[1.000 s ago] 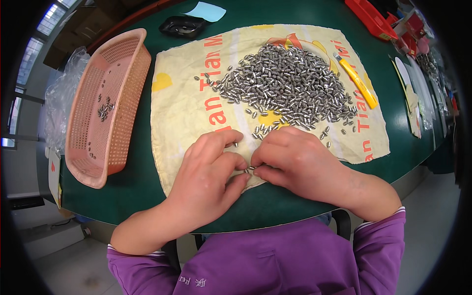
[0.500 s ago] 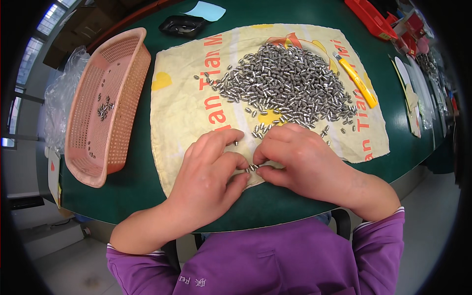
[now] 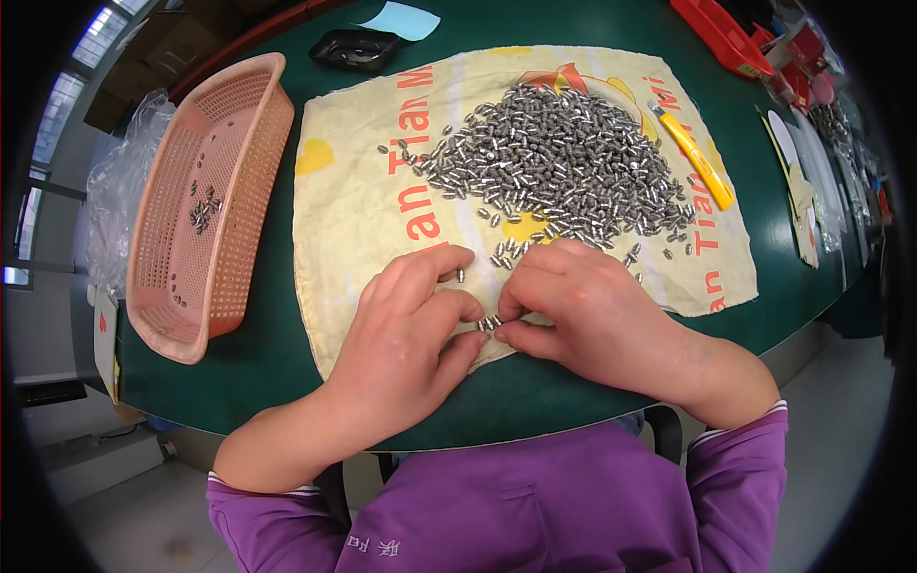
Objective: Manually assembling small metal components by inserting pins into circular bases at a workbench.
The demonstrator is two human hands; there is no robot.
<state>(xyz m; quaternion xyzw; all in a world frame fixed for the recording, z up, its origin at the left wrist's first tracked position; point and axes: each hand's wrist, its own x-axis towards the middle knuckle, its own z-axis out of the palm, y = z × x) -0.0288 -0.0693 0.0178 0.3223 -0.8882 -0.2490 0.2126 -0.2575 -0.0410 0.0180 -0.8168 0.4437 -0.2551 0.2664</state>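
Near the front edge of a pale yellow printed cloth [image 3: 349,229], my two hands meet over a short row of small metal parts [image 3: 489,324]. These are shiny, barrel-shaped and ridged. My left hand [image 3: 406,329] pinches the row's left end between thumb and forefinger. My right hand [image 3: 583,310] pinches its right end, fingers curled. One loose metal part [image 3: 460,276] lies by my left fingertips. Beyond my hands spreads a big heap of the same parts [image 3: 564,158], with strays around its border.
A pink plastic basket [image 3: 250,215] holding a few metal parts stands at left, with clear plastic bags [image 3: 129,191] behind it. A yellow utility knife [image 3: 695,158] lies right of the heap. A black tray [image 3: 353,50] and a red tray [image 3: 721,38] sit farther back on the green table [image 3: 497,406].
Hardly anything differs. The row of metal parts and the fingertips around it have shifted very slightly; both hands keep their pinch.
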